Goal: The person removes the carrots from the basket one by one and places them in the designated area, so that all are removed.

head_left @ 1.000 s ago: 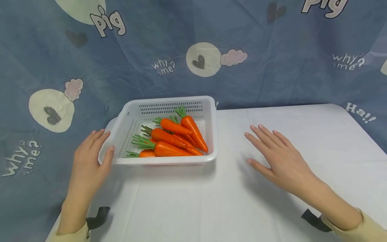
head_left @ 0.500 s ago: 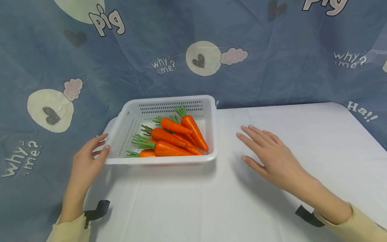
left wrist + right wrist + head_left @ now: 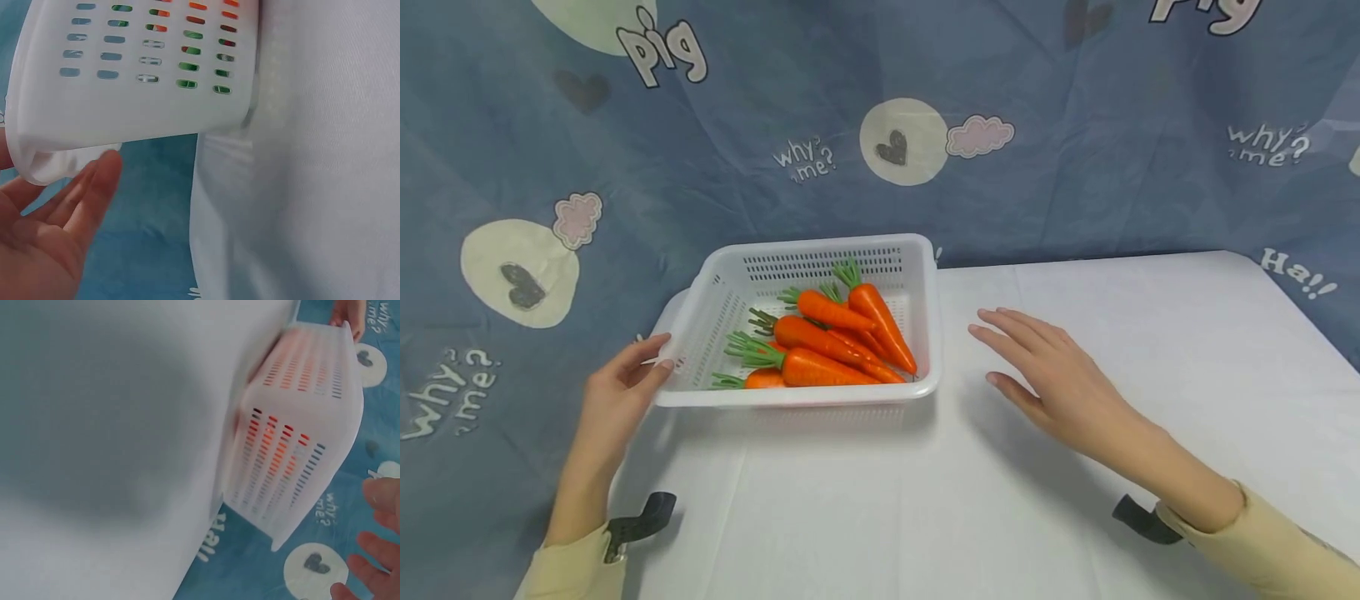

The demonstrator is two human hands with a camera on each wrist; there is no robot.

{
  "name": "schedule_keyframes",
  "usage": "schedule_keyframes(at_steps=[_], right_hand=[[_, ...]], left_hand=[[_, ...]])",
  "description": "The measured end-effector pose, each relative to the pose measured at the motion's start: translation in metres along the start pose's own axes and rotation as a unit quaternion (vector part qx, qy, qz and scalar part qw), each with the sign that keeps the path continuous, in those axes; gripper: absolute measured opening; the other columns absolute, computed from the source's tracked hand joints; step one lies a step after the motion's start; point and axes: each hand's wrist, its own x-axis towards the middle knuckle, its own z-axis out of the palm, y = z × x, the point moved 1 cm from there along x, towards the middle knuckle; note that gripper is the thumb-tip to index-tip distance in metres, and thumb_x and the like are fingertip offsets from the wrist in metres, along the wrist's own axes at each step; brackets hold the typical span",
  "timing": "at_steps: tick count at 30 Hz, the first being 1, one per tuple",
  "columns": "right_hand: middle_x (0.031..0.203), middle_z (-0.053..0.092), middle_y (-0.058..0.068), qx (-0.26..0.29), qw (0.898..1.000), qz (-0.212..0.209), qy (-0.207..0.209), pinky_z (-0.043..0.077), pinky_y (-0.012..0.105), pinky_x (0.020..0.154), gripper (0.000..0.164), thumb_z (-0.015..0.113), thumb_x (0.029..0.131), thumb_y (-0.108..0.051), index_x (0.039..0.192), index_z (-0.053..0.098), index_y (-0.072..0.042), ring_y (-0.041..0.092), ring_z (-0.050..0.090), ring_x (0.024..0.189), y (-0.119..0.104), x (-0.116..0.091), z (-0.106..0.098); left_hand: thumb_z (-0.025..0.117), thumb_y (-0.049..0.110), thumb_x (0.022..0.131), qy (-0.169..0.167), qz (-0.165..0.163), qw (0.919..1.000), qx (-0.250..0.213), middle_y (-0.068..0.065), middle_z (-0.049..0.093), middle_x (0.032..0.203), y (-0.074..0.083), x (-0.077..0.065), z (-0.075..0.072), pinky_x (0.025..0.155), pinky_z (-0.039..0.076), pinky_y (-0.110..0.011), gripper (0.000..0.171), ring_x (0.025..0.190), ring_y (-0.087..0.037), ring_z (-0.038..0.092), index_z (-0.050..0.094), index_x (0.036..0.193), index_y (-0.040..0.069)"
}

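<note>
A white plastic basket (image 3: 797, 398) with slotted walls stands at the back of the table. Inside it lie several orange carrots (image 3: 827, 368) with green tops, most of them pointing to the right. My left hand (image 3: 617, 400) grips the basket's left rim, thumb on the upper side and fingers reaching under the edge, as the left wrist view shows from below. To the right of the basket, my right hand (image 3: 1060, 383) hovers over the table with its fingers extended and nothing in them. In the right wrist view its fingertips (image 3: 381, 550) appear at the lower right.
A white cloth (image 3: 850, 500) covers the table. Behind it hangs a blue patterned curtain (image 3: 737, 167), close to the basket's back wall. A black strap (image 3: 642, 518) sits at the left wrist, and another black strap (image 3: 1146, 521) at the right.
My left hand has closed from relaxed fingers onto the basket's left rim. My right hand has moved left, nearer the basket. The basket and carrots stay in place.
</note>
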Motion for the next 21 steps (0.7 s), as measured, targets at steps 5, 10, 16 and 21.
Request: schedule_keyframes(at_steps=[5,10,16,21], right_hand=[[0.149,0.044,0.003,0.026,1.000,0.015,-0.003,0.035,0.050,0.106,0.063,0.074,0.088,-0.016,0.146,0.048,-0.015,0.026,0.039,0.136,-0.002,0.009,0.004],[0.149,0.044,0.002,0.052,0.999,0.016,-0.004,0.036,0.047,0.107,0.060,0.072,0.090,-0.017,0.145,0.048,-0.016,0.023,0.040,0.135,-0.004,0.017,0.007],[0.149,0.043,0.001,0.074,0.997,0.015,0.001,0.038,0.045,0.106,0.059,0.071,0.092,-0.016,0.146,0.048,-0.016,0.021,0.040,0.135,-0.007,0.024,0.011],[0.150,0.042,-0.002,0.102,0.994,0.031,-0.007,0.038,0.044,0.107,0.059,0.069,0.093,-0.018,0.147,0.046,-0.018,0.019,0.038,0.136,-0.009,0.030,0.015]], left_hand=[[0.060,0.017,0.099,0.000,-0.001,0.9996,-0.027,-0.002,0.056,0.124,-0.004,0.001,0.001,0.073,0.046,-0.010,0.046,0.096,0.001,0.057,0.051,0.142,0.004],[0.061,0.017,0.098,-0.011,-0.019,0.9969,-0.076,0.006,0.055,0.123,-0.009,0.001,0.001,0.076,0.045,-0.011,0.046,0.100,-0.003,0.056,0.052,0.142,0.008],[0.067,0.017,0.095,-0.028,-0.032,0.9836,-0.175,0.002,0.055,0.121,-0.013,0.002,-0.001,0.076,0.046,-0.011,0.046,0.103,-0.009,0.053,0.055,0.140,0.011],[0.069,0.015,0.094,-0.032,-0.039,0.9748,-0.217,0.003,0.055,0.121,-0.016,0.002,-0.001,0.078,0.046,-0.011,0.048,0.105,-0.010,0.053,0.056,0.139,0.011]])
